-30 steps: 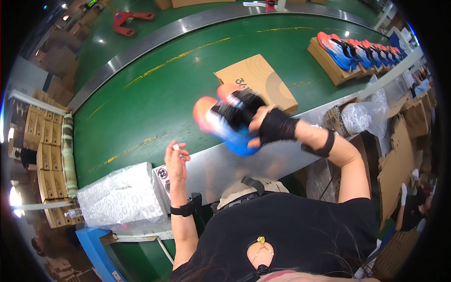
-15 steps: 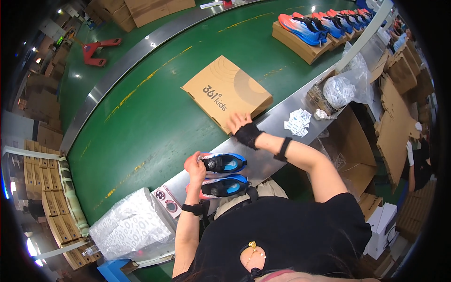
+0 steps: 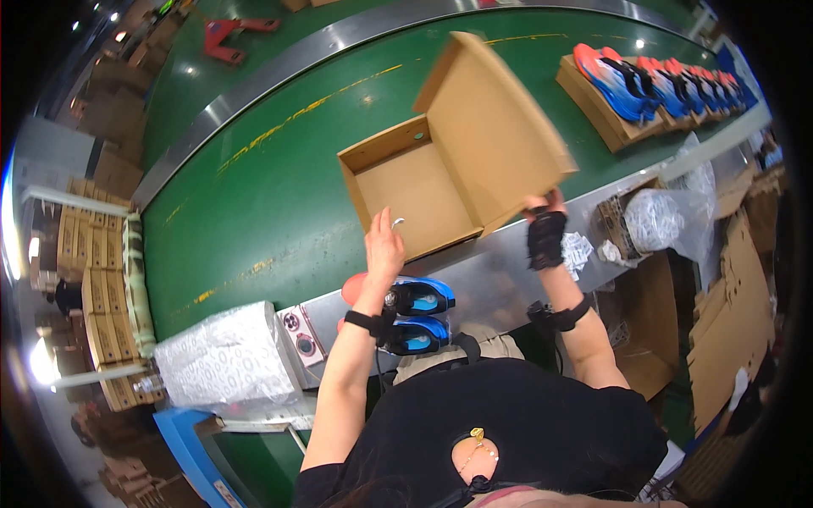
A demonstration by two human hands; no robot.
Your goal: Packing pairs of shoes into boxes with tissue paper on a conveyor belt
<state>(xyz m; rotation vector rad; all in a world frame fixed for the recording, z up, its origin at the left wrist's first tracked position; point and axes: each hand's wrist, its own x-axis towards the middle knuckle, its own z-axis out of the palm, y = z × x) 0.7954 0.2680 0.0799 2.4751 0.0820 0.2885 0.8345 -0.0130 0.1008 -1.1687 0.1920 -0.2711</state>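
Note:
A brown cardboard shoebox (image 3: 415, 190) stands on the green belt with its lid (image 3: 500, 127) raised and tilted to the right. The inside that shows is bare cardboard. At the lid's near right corner, my right hand (image 3: 546, 222), in a black fingerless glove, has its fingers closed on the edge. My left hand (image 3: 385, 247) is over the box's near left wall, fingers stretched out; a small whitish bit beside them is too small to name. Below it, a pair of blue and red sneakers, one sneaker (image 3: 428, 296) beyond the other sneaker (image 3: 423, 335), lies on the metal ledge, partly behind my left forearm.
White packets (image 3: 577, 252) lie right of my right hand, near a plastic bag (image 3: 656, 220) of similar ones. Left on the ledge are a phone (image 3: 301, 334) and a plastic-wrapped stack of patterned paper (image 3: 224, 356). Several sneakers (image 3: 614, 85) stand on boxes at far right.
The shoebox lid has swung up, with my right hand now at its corner. My left hand has left the sneaker and moved up to the box. The view has shifted.

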